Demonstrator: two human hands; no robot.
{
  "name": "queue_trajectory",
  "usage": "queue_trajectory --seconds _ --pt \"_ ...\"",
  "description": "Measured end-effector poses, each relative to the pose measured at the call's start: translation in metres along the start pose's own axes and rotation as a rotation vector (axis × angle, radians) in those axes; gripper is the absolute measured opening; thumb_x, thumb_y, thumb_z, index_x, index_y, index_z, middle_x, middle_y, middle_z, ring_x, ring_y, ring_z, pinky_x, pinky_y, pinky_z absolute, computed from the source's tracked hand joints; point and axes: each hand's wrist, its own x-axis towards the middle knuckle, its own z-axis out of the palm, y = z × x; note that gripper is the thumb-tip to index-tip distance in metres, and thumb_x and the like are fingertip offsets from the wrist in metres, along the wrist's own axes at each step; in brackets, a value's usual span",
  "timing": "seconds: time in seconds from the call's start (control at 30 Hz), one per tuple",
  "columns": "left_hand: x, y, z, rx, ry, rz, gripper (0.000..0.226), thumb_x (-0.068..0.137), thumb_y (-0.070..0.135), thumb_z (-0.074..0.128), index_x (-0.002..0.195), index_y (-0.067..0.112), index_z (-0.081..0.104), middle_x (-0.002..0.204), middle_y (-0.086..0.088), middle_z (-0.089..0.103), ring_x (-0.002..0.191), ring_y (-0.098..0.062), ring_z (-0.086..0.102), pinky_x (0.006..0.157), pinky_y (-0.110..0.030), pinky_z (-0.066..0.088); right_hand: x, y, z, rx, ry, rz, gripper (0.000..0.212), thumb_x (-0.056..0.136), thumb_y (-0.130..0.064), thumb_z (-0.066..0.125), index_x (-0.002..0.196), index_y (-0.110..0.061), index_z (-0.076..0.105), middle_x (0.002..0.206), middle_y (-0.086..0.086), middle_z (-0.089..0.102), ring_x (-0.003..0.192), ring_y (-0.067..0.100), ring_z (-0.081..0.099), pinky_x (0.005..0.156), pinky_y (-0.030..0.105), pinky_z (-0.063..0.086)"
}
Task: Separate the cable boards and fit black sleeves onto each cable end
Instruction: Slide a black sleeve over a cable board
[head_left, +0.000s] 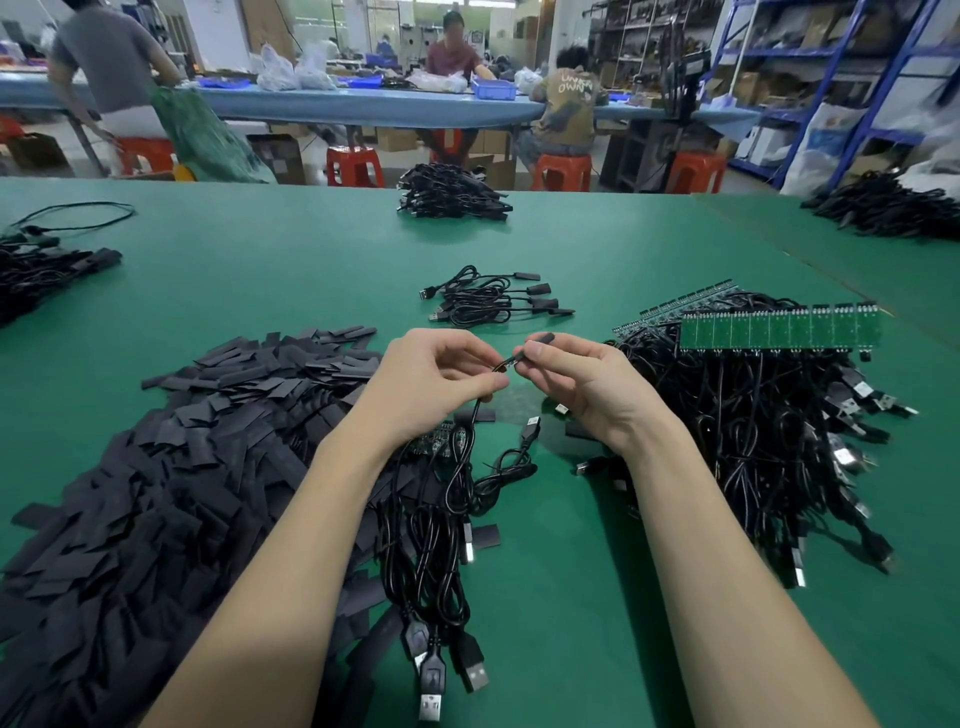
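My left hand pinches a black cable just below its end, and the cable hangs down to a bundle of USB cables lying between my forearms. My right hand pinches a black sleeve around that cable end, above the green table. A big heap of flat black sleeves lies to the left. To the right, green cable boards still joined in a strip rest on a tangle of black cables.
Several sleeved cables lie in a small group beyond my hands. More cable piles sit at the far centre, far right and left edge. People work at a blue bench behind, beside red stools.
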Motion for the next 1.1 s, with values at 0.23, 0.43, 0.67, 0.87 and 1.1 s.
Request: queue_trajectory --seconds 0.23,0.43,0.67,0.87,1.1 --pt "-0.0010 0.0060 0.0082 0.120 0.075 0.084 0.009 0.082 0.018 0.084 0.084 0.025 0.079 0.076 0.010 0.077 0.073 -0.013 0.075 0.078 -0.029 0.060 0.0015 0.0008 0.0009 0.064 0.051 0.011 0.005 0.083 0.000 0.074 0.087 -0.002 0.075 0.088 0.013 0.077 0.076 0.017 0.075 0.068 0.016 0.058" --pt "-0.0018 0.0080 0.0078 0.102 0.072 0.093 0.004 0.084 0.018 0.082 0.084 0.021 0.080 0.072 0.003 0.076 0.072 -0.021 0.074 0.078 -0.038 0.061 -0.0006 -0.0018 -0.0007 0.022 -0.028 0.016 0.014 0.074 -0.008 0.079 0.087 -0.005 0.078 0.093 0.012 0.077 0.080 0.016 0.075 0.069 0.016 0.057" --pt "-0.0011 0.0034 0.0046 -0.028 0.026 0.054 0.005 0.082 0.017 0.084 0.084 0.020 0.080 0.077 0.001 0.078 0.072 -0.019 0.076 0.074 -0.028 0.060 -0.0031 -0.0015 -0.0010 -0.043 -0.085 0.004 0.015 0.071 -0.011 0.082 0.085 -0.009 0.080 0.095 0.013 0.077 0.081 0.017 0.076 0.071 0.017 0.057" --pt "-0.0030 0.0023 0.0020 -0.259 0.002 -0.015 0.010 0.075 0.016 0.089 0.078 0.016 0.079 0.083 -0.010 0.078 0.077 -0.028 0.077 0.072 -0.026 0.060 -0.0037 0.0001 -0.0001 -0.005 -0.093 0.012 0.013 0.073 -0.009 0.080 0.086 -0.009 0.080 0.095 0.012 0.077 0.083 0.017 0.076 0.072 0.017 0.057" --pt "-0.0053 0.0089 0.0043 -0.339 -0.013 0.001 0.008 0.076 0.008 0.086 0.076 0.012 0.079 0.084 -0.014 0.078 0.074 -0.026 0.077 0.069 -0.023 0.059 -0.0044 0.0002 0.0002 0.031 -0.144 0.035 0.012 0.076 -0.008 0.077 0.088 -0.008 0.081 0.096 0.012 0.077 0.085 0.016 0.076 0.073 0.016 0.057"
